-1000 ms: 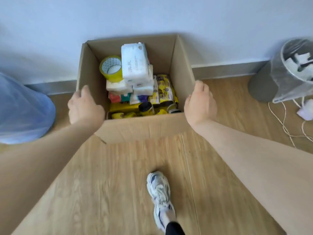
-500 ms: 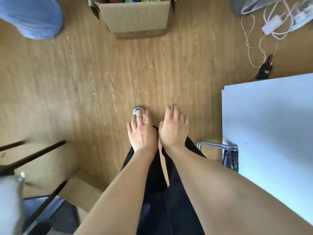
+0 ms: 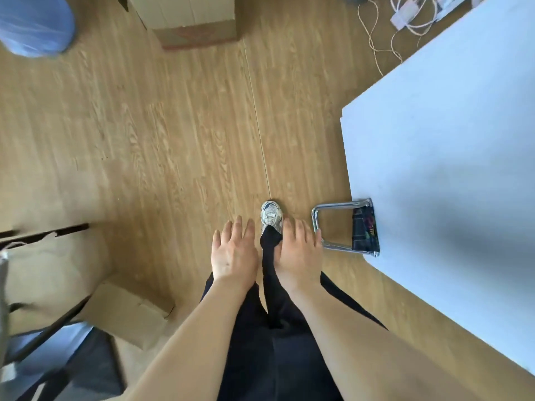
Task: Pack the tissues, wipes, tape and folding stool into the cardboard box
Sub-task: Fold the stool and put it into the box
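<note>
The cardboard box (image 3: 197, 21) stands on the wood floor at the top of the view; only its near wall shows and its contents are out of frame. The folding stool (image 3: 341, 227), a chrome tube frame with dark patterned fabric, stands on the floor half under the white table's corner. My left hand (image 3: 233, 250) and my right hand (image 3: 298, 253) hang side by side in front of my legs, fingers spread, holding nothing. My right hand is just left of the stool's frame, close to it.
A white table (image 3: 448, 169) fills the right side. White cables and a charger (image 3: 405, 15) lie on the floor at the top right. A blue bag (image 3: 34, 24) sits top left. A small cardboard box (image 3: 130, 311) and a dark chair frame (image 3: 43, 337) are at the lower left.
My hands let go of the box's walls and dropped in front of me. I have stepped back from the box and turned toward the table; the stool is now in full view.
</note>
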